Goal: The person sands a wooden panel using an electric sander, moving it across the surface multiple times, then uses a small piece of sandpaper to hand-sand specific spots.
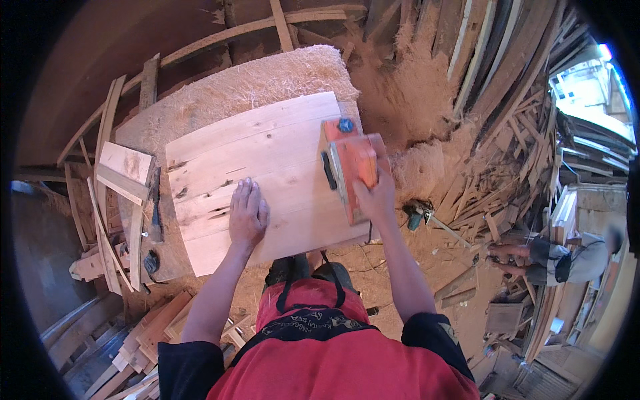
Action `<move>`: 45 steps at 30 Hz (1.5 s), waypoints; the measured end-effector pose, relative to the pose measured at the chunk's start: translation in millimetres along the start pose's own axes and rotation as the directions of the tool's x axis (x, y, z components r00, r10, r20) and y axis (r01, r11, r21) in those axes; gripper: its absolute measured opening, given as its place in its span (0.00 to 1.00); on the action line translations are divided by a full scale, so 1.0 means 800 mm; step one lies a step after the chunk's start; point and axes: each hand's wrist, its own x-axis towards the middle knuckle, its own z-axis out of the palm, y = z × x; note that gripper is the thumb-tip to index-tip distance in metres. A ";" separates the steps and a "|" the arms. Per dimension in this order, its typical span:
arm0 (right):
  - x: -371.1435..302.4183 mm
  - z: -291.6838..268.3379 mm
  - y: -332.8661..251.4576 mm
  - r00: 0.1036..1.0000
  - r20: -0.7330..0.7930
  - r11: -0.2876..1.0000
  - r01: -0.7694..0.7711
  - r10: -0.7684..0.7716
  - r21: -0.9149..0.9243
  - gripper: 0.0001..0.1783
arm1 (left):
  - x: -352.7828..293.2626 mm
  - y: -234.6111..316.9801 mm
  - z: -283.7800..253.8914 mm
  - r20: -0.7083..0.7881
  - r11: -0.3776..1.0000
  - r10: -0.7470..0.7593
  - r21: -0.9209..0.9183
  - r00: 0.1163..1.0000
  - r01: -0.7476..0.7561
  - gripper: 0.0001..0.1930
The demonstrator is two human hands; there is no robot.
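A wide pale wooden panel [267, 153], made of joined boards with dark knots and cracks, lies on a worktable in front of me. My left hand [247, 212] rests flat on its near middle, fingers stretched out and holding nothing. At the panel's right end, my right hand [377, 200] is wrapped round the handle of an orange electric planer [350, 175], which has a blue-topped knob at its far end. The planer sits over the panel's right edge, slightly blurred. Its underside is hidden.
Curly shavings [280, 77] heap up behind the panel. Wood blocks [125, 170] and a dark long tool [156, 210] lie to its left. A green power tool [417, 215] rests on the floor at right, near piled offcuts [493, 193]. Another person [567, 261] is farther right.
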 end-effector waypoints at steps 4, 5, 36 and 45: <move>0.116 0.043 -0.024 0.997 0.044 0.995 -0.071 0.068 0.072 0.22 | -0.003 -0.008 -0.001 -0.002 1.000 -0.003 0.005 1.000 0.003 0.24; 0.142 0.051 -0.015 0.999 0.025 0.997 -0.042 0.040 0.063 0.22 | 0.000 -0.006 0.002 -0.001 1.000 0.009 0.006 1.000 -0.009 0.25; -0.321 -0.103 -0.024 0.848 0.110 0.841 -0.529 0.518 0.117 0.22 | 0.217 -0.018 0.072 0.045 0.976 -0.169 0.144 0.985 0.161 0.26; -0.057 -0.015 -0.014 0.983 -0.016 0.970 -0.176 0.182 0.166 0.26 | 0.209 -0.033 0.080 -0.009 0.982 -0.117 0.148 0.993 0.117 0.21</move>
